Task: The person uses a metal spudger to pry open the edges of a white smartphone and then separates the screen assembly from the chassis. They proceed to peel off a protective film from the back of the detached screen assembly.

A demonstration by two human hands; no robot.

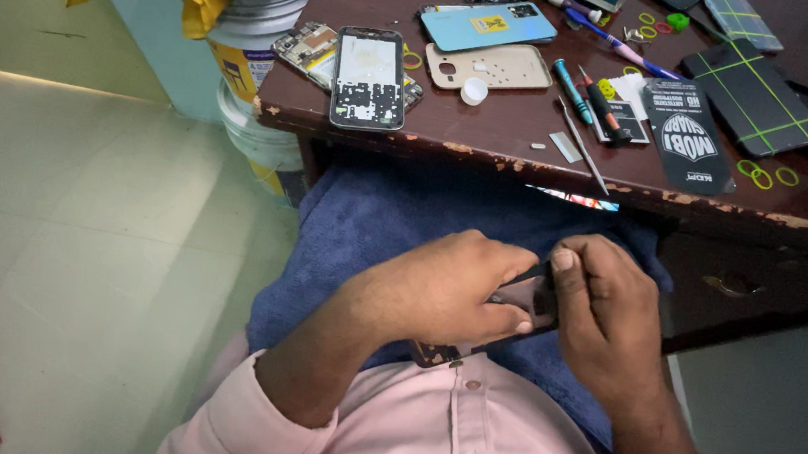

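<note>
Over a blue towel [375, 225] on my lap, both hands grip a dark phone part [513, 308]. My left hand [447, 288] wraps over its left side, and a corner of the part shows below that hand, near my pink shirt. My right hand [604, 315] pinches its right end, thumb up at the top edge. Most of the part is hidden by my fingers.
A worn brown table [525, 155] stands just ahead with an opened phone [370, 77], a light blue back cover [487, 24], a beige frame [489, 67], screwdrivers [573, 91], tweezers [583, 147], black packets [690, 134] and yellow rubber bands [762, 174]. White buckets [253, 71] stand left on the tiled floor.
</note>
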